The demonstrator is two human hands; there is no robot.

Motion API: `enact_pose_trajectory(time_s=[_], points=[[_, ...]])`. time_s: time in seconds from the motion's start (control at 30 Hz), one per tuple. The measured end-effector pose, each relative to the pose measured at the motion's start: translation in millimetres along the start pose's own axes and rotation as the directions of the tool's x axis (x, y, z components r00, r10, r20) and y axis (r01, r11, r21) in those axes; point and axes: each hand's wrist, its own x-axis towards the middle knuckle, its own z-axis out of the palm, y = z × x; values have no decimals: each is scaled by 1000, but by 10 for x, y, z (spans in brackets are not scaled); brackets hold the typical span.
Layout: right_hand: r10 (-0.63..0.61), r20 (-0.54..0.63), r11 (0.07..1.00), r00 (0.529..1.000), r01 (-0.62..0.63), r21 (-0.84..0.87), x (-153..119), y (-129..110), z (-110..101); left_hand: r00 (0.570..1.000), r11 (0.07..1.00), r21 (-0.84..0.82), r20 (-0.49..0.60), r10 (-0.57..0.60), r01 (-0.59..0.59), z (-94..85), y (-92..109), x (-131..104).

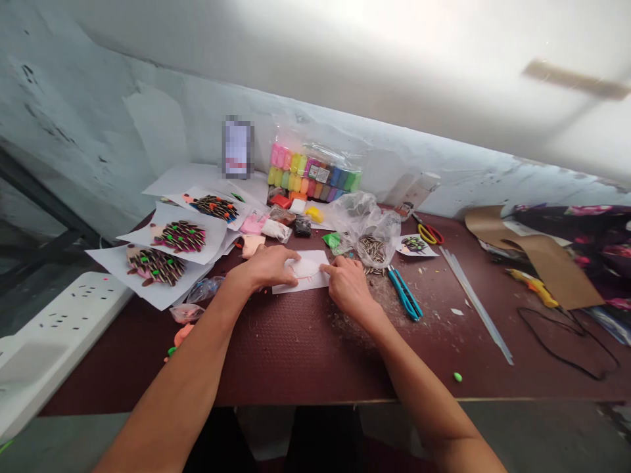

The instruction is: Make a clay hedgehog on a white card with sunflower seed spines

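Note:
A small white sheet of paper [310, 266] with a thin reddish line drawing lies on the dark red table. My left hand [270, 266] rests at its left end, thumb and forefinger spread apart on the paper. From the right, my right hand [349, 282] touches the sheet with its stretched forefinger, while the other fingers curl underneath and are partly hidden. Close to the right hand, a clear plastic bag [382, 230] holds striped sunflower seeds [371, 251], some spilling out. A teal utility knife [405, 293] lies just beyond that hand.
Packets of coloured clay [315, 174] lean against the wall; opened lumps lie before them. Paper sheets with seed-covered hedgehogs [178, 235] overlap at left, near a white power strip [59, 335]. Scissors [430, 233], clear glue sticks [478, 305] and a yellow glue gun [535, 287] with its cord lie right.

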Motion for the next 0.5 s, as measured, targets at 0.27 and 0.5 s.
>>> enact_pose_trajectory(time_s=[0.27,0.5], points=[[-17,-14,1000,1000,17,-25,-10,-15,29,1000,1000,2,2,-2,2,-2,-5,3],[-22,-20,999,1000,22,-30,3,-10,47,1000,1000,-10,9,-2,2,-6,6,3]])
